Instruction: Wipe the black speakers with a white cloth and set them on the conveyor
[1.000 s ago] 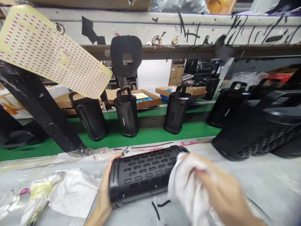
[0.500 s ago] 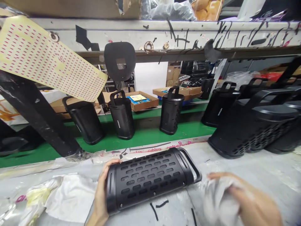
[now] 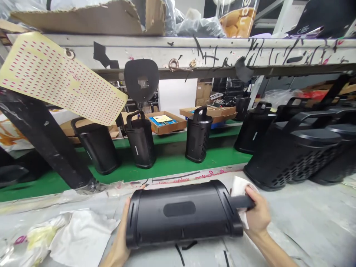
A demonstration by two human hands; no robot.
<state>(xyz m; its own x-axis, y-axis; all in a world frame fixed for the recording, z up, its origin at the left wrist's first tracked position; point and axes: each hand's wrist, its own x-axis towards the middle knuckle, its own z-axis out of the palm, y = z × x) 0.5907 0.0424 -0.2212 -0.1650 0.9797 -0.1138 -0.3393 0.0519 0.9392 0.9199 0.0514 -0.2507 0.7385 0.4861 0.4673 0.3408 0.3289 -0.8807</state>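
In the head view, a black speaker (image 3: 180,217) lay on its side between the two hands, just above or on the desk (image 3: 308,218); which of the two could not be told. Its plain face, with a long oval panel (image 3: 179,209) in the middle, was turned up, and its handle (image 3: 242,202) pointed right. The left hand (image 3: 120,237) grasped the base end, its fingers spread along that edge and partly hidden behind it. The right hand (image 3: 258,211) was at the other end, its fingers clenched on a white cloth (image 3: 238,187) pressed around the handle. Near the left hand, a second cloth (image 3: 83,235) lay crumpled on the desk, with a yellow-stained rag (image 3: 41,235) beside it. Black strips (image 3: 180,256) were scattered in front of the speaker. Behind the desk ran a green belt (image 3: 169,152), where three upright speakers (image 3: 198,139) stood well apart from one another, handles up. More speakers (image 3: 275,155) crowded together at the right. A dotted sheet (image 3: 63,78) hung slantwise at upper left, in front of a black post (image 3: 41,137), and a shelf (image 3: 211,52) crossed above, with a dark plate (image 3: 141,70) hanging below its front edge
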